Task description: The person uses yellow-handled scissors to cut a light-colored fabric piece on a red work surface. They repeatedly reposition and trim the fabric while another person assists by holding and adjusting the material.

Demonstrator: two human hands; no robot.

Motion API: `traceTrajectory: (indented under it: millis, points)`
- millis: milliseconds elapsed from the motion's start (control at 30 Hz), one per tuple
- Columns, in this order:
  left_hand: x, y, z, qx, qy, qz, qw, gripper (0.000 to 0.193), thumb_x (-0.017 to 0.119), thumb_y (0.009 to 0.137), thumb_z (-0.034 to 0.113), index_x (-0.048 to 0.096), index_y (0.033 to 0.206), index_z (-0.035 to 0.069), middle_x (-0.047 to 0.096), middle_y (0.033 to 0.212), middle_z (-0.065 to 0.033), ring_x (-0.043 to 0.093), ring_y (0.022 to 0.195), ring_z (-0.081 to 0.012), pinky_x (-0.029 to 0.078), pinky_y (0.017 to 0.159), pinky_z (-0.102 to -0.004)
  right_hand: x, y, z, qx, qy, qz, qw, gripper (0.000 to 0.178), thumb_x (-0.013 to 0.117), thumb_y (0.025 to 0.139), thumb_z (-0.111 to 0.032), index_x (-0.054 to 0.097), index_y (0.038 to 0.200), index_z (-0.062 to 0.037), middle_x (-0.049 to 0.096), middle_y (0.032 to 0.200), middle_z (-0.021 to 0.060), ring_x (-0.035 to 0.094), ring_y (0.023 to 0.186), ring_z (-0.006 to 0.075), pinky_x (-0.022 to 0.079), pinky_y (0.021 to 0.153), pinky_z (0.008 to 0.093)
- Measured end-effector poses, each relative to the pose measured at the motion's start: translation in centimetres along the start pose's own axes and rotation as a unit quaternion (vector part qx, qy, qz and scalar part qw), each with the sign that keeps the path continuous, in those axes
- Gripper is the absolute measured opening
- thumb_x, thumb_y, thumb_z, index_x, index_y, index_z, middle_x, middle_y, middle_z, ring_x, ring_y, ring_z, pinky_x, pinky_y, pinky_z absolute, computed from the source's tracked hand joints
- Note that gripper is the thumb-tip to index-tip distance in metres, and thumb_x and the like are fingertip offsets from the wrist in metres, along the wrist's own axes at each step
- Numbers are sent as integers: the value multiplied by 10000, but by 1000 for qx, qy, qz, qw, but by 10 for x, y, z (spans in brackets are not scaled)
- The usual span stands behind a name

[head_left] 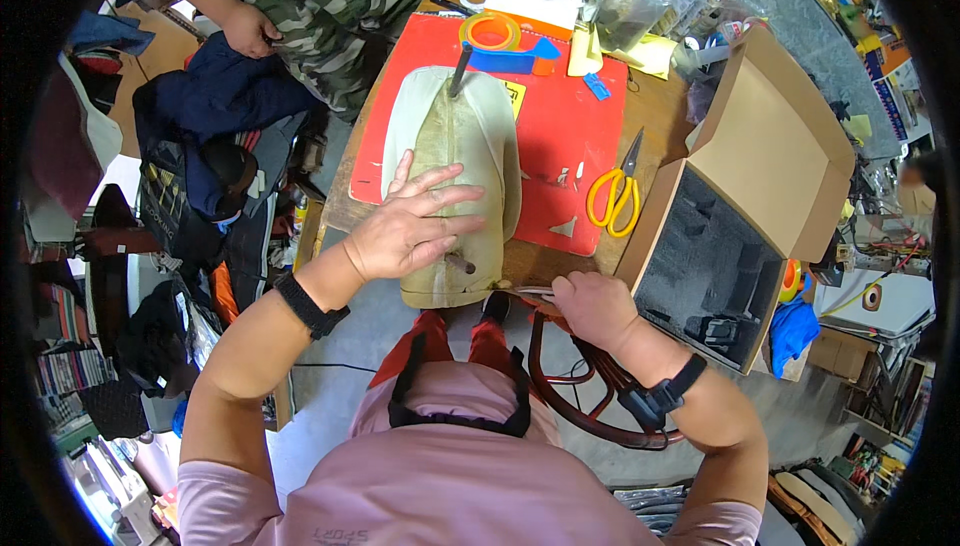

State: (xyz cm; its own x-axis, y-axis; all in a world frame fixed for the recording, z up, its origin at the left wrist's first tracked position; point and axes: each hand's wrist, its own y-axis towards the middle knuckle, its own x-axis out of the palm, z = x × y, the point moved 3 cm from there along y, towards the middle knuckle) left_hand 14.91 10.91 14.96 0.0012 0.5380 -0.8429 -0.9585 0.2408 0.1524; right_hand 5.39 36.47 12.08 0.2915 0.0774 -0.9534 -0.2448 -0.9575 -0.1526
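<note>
A long, pale yellow-green padded piece (425, 181) lies across the table, partly wrapped in lighter grey-white cloth (405, 116). It looks like a headrest, with two dark rods (461, 71) standing out of it. My left hand (415, 221) rests on its middle, fingers spread apart. At its near right corner, my right hand (592, 308) is closed around a thin metal tool (535, 292), whose tip reaches the pad's edge. The fist hides most of that tool, so its kind cannot be told.
Under the pad is a red board (565, 181) on a wooden table. Yellow-handled scissors (614, 201) and an open cardboard box (770, 136) with dark foam lie right. A tape roll (492, 34) sits at the far side. Another person's hand (250, 30) hangs at the far left.
</note>
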Motion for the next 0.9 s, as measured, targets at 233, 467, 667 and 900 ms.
traceTrajectory:
  millis: [233,467,667,900]
  points:
    - [-7,-2,-3,1,19,-18,1000,405,528,842,201,574,1244,200,418,1406,-39,285,1358,-304,4,1095,-603,3,-7,-1,82,83,31,993,227,552,867,-301,518,794,-88,594,708,96,613,670,314,483,555,435]
    - [-8,2,3,-3,34,-29,999,449,498,828,201,538,1275,185,413,1403,-51,270,1362,-319,8,1090,-625,1,16,-25,20,84,40,995,271,550,871,-334,517,787,-78,594,711,103,614,677,306,478,552,430]
    - [-2,5,7,-13,37,20,999,434,413,817,259,578,1198,133,464,1338,-102,323,1319,-350,-7,1085,-607,-13,30,-29,-43,33,-6,999,259,547,867,-324,529,780,-80,590,686,93,613,667,296,474,551,414]
    - [1,2,5,-5,43,46,998,448,368,825,281,582,1191,138,472,1326,-104,336,1307,-350,-4,1083,-602,-15,27,-19,-30,36,-31,998,272,493,898,-323,542,804,-72,614,705,110,635,685,295,500,561,411]
